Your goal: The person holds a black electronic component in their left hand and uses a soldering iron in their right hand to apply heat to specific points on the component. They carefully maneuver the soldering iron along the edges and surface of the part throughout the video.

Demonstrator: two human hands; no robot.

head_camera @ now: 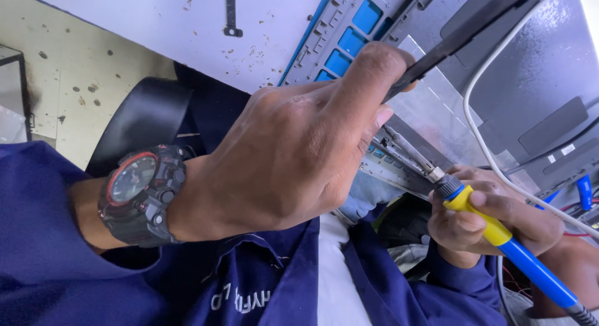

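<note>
My left hand (293, 157), with a black and red wristwatch (140, 195) on it, fills the middle of the view. It pinches a thin black tool (474, 26) that reaches up to the right over a grey device panel (399, 14) with blue squares. Lower right, my right hand (458, 232) grips a soldering iron (499, 235) by its yellow and blue handle. The iron's metal tip points up left at the panel's edge, just under my left thumb. What the tip touches is hidden by my left hand.
A shiny metal sheet (437, 107) lies on the panel, and a white cable (480, 139) curves across it. A white worktop (156, 20) with a black strip (231, 11) is at the top left. Below are a speckled floor (75, 82), a black round seat (146, 114) and navy work clothes (249, 288).
</note>
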